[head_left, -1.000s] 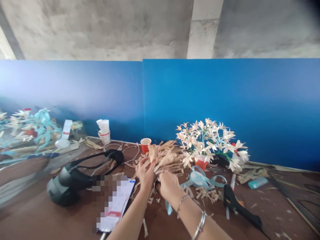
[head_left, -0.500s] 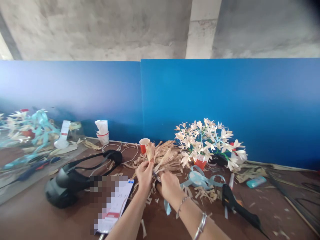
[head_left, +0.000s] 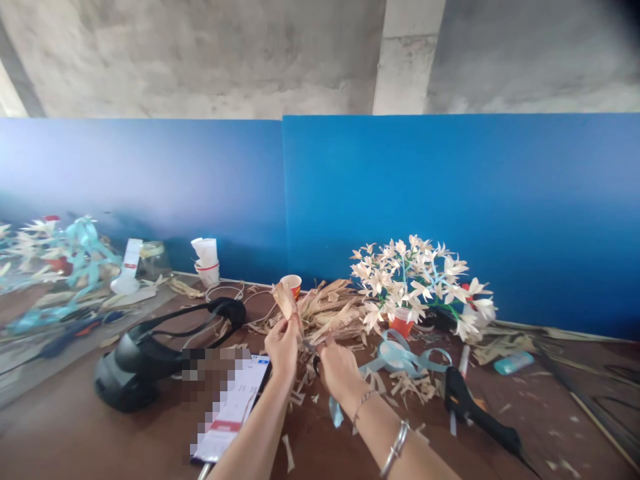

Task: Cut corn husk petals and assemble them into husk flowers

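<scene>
Between the fingers of my left hand [head_left: 283,347], a dry corn husk [head_left: 285,300] is pinched, its wide end pointing up and left. My right hand [head_left: 340,367] is wrapped around a pair of scissors [head_left: 316,363]; the dark handle loop shows at its left side, and the blades point toward the husk. Just behind both hands lies a heap of dry husks [head_left: 333,307]. Cut scraps [head_left: 303,387] are scattered beneath the hands. A red and white paper cup [head_left: 291,283] stands behind the held husk.
White husk flowers [head_left: 420,280] stand in a red cup [head_left: 401,323] at right, with light blue ribbon [head_left: 400,353] and a black glue gun [head_left: 480,413] before them. A phone [head_left: 235,413] and a black headset [head_left: 135,367] lie left. A blue partition [head_left: 450,187] bounds the table's back.
My left hand has shifted slightly left with the husk, which now leans further left. The scissors show more clearly between the hands, and my right hand stays nearly in place.
</scene>
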A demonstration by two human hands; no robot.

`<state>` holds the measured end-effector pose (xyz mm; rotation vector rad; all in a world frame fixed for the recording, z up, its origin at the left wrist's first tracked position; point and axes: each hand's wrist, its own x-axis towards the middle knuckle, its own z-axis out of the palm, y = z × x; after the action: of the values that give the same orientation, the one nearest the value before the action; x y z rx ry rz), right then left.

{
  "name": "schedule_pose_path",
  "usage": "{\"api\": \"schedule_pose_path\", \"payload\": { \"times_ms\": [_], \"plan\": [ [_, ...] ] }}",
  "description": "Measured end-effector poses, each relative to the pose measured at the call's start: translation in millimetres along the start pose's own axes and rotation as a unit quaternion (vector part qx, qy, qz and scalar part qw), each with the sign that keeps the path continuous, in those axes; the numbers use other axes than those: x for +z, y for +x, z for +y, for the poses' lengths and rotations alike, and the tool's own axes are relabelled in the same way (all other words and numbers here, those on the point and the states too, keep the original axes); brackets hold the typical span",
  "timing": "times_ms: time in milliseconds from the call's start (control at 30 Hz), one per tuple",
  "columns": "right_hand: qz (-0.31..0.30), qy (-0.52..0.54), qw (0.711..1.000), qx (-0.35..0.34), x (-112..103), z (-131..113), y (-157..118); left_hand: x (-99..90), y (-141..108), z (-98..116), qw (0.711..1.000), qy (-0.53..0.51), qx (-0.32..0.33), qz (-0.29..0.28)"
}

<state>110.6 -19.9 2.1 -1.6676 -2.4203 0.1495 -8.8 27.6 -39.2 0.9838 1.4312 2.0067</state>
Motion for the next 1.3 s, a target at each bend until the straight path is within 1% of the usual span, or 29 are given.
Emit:
{"api": "schedule_pose_path", "payload": {
  "times_ms": [133, 200, 267, 400, 467, 500, 533, 567, 600, 633, 700, 767, 833, 933, 1000, 1100, 1200, 1267, 1300],
  "plan": [
    [0.028, 0.021, 0.999, 0.013, 1, 10, -7, 0.7, 5, 1, 0.994, -0.085, -0.044, 0.053],
    [0.054, 0.068, 0.996, 0.016, 1, 18, -12, 1.6, 7, 0, 0.989, -0.114, -0.049, 0.075],
    [0.065, 0.122, 0.99, 0.02, 0, 26, -18, 2.2, 7, 0, 0.988, -0.119, -0.042, 0.089],
    [0.09, 0.197, 0.975, 0.058, 1, 41, -28, 2.4, 7, -1, 0.989, -0.11, -0.033, 0.093],
    [0.095, 0.27, 0.955, 0.079, 3, 48, -34, 3.1, 6, 3, 0.987, -0.131, -0.035, 0.085],
    [0.092, 0.319, 0.939, 0.085, 4, 51, -37, 3.7, 4, 6, 0.985, -0.15, -0.038, 0.076],
    [0.089, 0.371, 0.92, 0.087, 5, 54, -40, 4.5, 2, 10, 0.982, -0.172, -0.044, 0.058],
    [0.089, 0.415, 0.901, 0.087, 7, 56, -44, 5.5, 0, 15, 0.978, -0.198, -0.053, 0.029],
    [0.093, 0.451, 0.884, 0.085, 7, 56, -47, 6.6, -4, 19, 0.972, -0.222, -0.071, -0.016],
    [0.1, 0.479, 0.869, 0.078, 8, 56, -51, 7.7, -8, 24, 0.962, -0.245, -0.095, -0.075],
    [0.125, 0.519, 0.843, 0.056, 8, 54, -57, 9.9, -17, 34, 0.929, -0.271, -0.159, -0.195],
    [0.156, 0.55, 0.82, 0.036, 7, 50, -61, 11.6, -27, 40, 0.899, -0.272, -0.208, -0.274],
    [0.191, 0.562, 0.804, 0.034, 8, 46, -64, 12.5, -36, 44, 0.875, -0.264, -0.232, -0.333],
    [0.244, 0.546, 0.8, 0.052, 12, 47, -65, 13.5, -47, 44, 0.853, -0.245, -0.234, -0.396],
    [0.275, 0.518, 0.808, 0.059, 16, 50, -67, 14.8, -52, 43, 0.839, -0.222, -0.219, -0.446],
    [0.309, 0.465, 0.827, 0.06, 21, 58, -70, 18.4, -58, 42, 0.815, -0.179, -0.187, -0.518],
    [0.33, 0.436, 0.835, 0.065, 22, 64, -72, 21.1, -62, 45, 0.823, -0.147, -0.16, -0.525],
    [0.344, 0.432, 0.83, 0.075, 21, 67, -73, 20.7, -62, 49, 0.828, -0.14, -0.156, -0.52],
    [0.349, 0.432, 0.828, 0.078, 19, 68, -73, 20.0, -62, 50, 0.823, -0.135, -0.157, -0.528]
  ]
}}
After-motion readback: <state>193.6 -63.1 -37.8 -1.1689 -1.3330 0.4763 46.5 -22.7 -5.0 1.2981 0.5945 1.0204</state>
